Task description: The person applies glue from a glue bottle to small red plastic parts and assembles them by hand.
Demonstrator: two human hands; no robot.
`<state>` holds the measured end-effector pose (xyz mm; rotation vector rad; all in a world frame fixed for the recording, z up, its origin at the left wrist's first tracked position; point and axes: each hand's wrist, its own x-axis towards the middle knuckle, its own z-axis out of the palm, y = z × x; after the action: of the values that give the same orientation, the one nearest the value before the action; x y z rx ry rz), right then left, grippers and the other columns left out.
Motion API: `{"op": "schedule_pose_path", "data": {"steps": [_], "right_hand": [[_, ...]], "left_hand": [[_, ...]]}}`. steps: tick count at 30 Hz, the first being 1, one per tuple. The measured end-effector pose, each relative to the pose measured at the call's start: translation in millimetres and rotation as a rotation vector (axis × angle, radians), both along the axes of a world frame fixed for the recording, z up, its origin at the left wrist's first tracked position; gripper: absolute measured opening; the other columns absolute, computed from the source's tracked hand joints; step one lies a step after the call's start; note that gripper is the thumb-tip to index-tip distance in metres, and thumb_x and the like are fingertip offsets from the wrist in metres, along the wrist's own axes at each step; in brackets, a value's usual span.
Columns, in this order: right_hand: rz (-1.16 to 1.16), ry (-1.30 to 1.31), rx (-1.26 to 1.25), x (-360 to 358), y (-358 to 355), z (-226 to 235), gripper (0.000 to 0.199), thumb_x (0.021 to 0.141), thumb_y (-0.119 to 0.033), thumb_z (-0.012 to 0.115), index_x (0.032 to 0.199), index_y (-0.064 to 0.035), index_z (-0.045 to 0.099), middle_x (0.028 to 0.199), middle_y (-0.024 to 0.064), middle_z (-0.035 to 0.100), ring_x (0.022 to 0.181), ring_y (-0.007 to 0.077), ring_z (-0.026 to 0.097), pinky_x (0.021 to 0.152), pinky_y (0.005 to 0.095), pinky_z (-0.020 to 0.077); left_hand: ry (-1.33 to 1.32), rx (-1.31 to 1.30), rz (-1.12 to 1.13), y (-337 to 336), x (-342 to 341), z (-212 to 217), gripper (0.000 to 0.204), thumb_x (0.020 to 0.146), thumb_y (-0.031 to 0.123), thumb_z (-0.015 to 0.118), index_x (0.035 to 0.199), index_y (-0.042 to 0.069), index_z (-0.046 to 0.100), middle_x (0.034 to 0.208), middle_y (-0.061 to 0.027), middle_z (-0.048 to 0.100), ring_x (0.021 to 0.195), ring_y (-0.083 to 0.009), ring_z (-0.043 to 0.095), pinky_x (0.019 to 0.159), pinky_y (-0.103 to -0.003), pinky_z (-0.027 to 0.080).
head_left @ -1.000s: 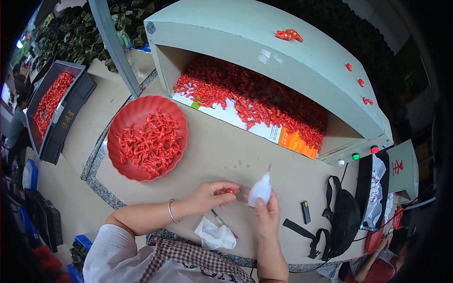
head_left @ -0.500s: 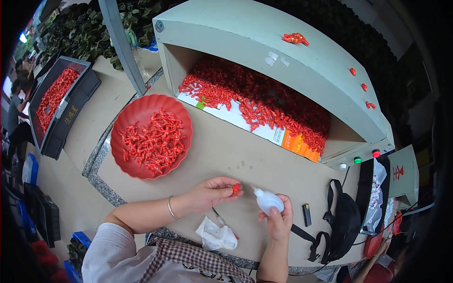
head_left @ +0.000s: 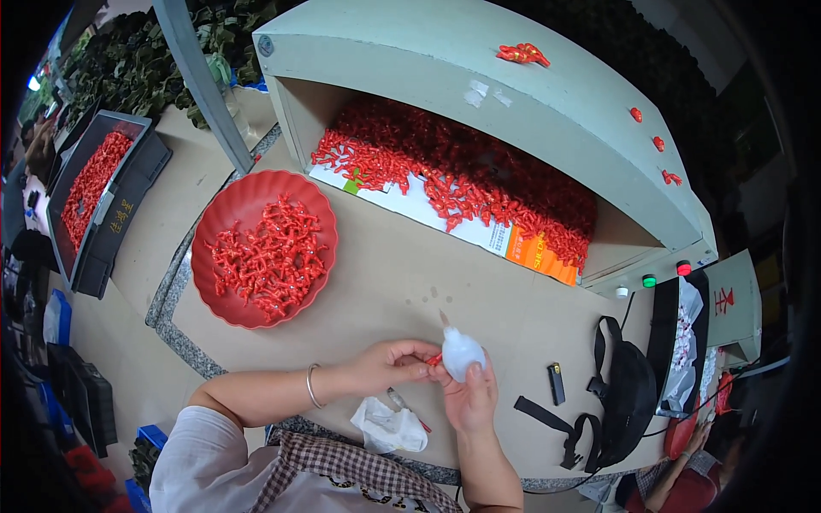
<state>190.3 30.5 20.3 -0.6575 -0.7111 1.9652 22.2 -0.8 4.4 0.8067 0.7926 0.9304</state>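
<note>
My right hand point(head_left: 469, 398) grips a small white squeeze bottle point(head_left: 461, 350) with its thin nozzle tilted up and to the left. Against the bottle's left side, my left hand point(head_left: 389, 364) pinches a small red plastic piece point(head_left: 434, 359) between its fingertips; a bangle circles that wrist. Both hands hover over the brown table near its front edge. A crumpled white cloth point(head_left: 388, 427) lies just below my hands, with a small tool beside it.
A red scalloped dish point(head_left: 224, 212) holding several red pieces sits to the left. Behind it a grey-green open cabinet point(head_left: 513, 103) is heaped with red pieces. A black tray point(head_left: 120, 231) of red pieces lies far left. A black lighter point(head_left: 556, 384) and black bag point(head_left: 626, 402) rest at right.
My right hand swung the white bottle away to the right and then brought it back against the red piece in my left hand. The left hand stayed nearly still.
</note>
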Motion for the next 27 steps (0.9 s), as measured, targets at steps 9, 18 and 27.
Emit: {"op": "schedule_pose_path", "data": {"steps": [9,18,27], "right_hand": [[-0.121,-0.281,0.212,35.6,8.9,9.1,0.033,0.081,-0.015,0.058,0.106,-0.0006,0.042,0.099,0.0131,0.055,0.079,0.0205,0.059,0.061,0.0321,0.0521],[-0.232,-0.414,0.436,28.5,1.7,17.3,0.031,0.079,-0.015,0.061,0.1,0.001,0.045,0.093,0.0087,0.043,0.076,0.0164,0.054,0.052,0.025,0.0515],[-0.339,-0.686,0.693,27.5,-4.9,2.8,0.036,0.077,-0.024,0.063,0.095,0.0019,0.046,0.088,0.0113,0.044,0.072,0.0155,0.049,0.054,0.0249,0.0441]], "left_hand": [[-0.25,-0.107,0.058,2.0,-13.9,0.0,0.041,0.088,0.006,0.048,0.128,0.009,0.037,0.11,-0.0041,0.05,0.104,-0.0172,0.053,0.089,-0.031,0.044],[-0.433,-0.126,0.079,3.0,-20.3,-2.4,0.041,0.089,0.005,0.046,0.129,0.011,0.037,0.114,-0.0063,0.051,0.105,-0.019,0.053,0.089,-0.031,0.045],[-0.502,-0.111,0.081,3.0,-18.7,-7.2,0.041,0.09,0.004,0.043,0.13,0.012,0.037,0.117,-0.0073,0.049,0.105,-0.0189,0.053,0.09,-0.03,0.045]]}}
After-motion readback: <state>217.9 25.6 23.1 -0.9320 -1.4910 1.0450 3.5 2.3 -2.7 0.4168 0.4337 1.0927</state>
